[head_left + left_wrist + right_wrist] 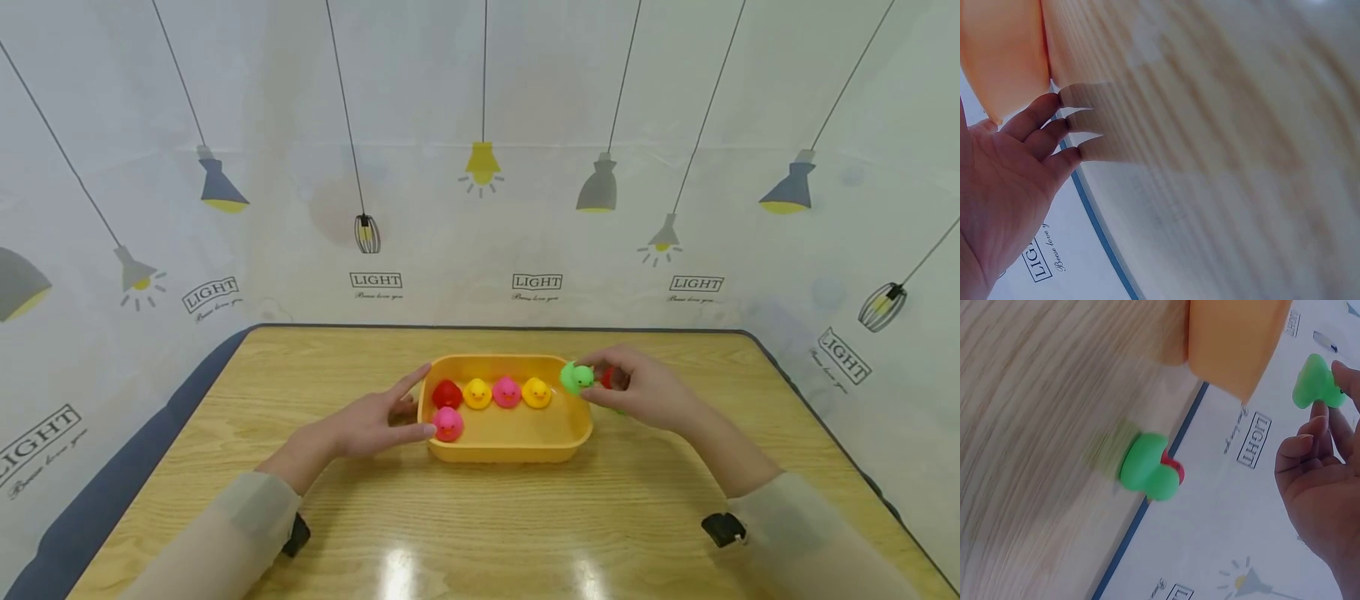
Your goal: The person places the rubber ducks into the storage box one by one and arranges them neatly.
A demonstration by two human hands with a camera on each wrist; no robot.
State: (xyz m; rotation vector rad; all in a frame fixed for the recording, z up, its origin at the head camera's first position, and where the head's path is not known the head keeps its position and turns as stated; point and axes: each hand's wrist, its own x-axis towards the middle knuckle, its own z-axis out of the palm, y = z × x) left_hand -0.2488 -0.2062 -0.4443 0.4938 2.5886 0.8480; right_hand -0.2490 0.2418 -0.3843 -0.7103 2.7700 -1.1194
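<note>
A yellow plastic basket (510,455) sits on the table. Along its back row are a red rubber duck (447,394), a yellow duck (477,394), a pink duck (507,392) and another yellow duck (536,392). A second pink duck (447,424) occupies the front left corner. My left hand (367,423) rests against the basket's left end, thumb and index finger spread along the rim. Between thumb and fingertips, my right hand (637,387) pinches a green duck (577,377) over the basket's right back corner.
Right of the basket, another green duck (1147,465) stands on the table, with a red duck (1174,465) partly hidden behind it. The wooden table (480,533) has a dark blue edge (495,327). Behind rises a white backdrop (450,242) printed with lamps.
</note>
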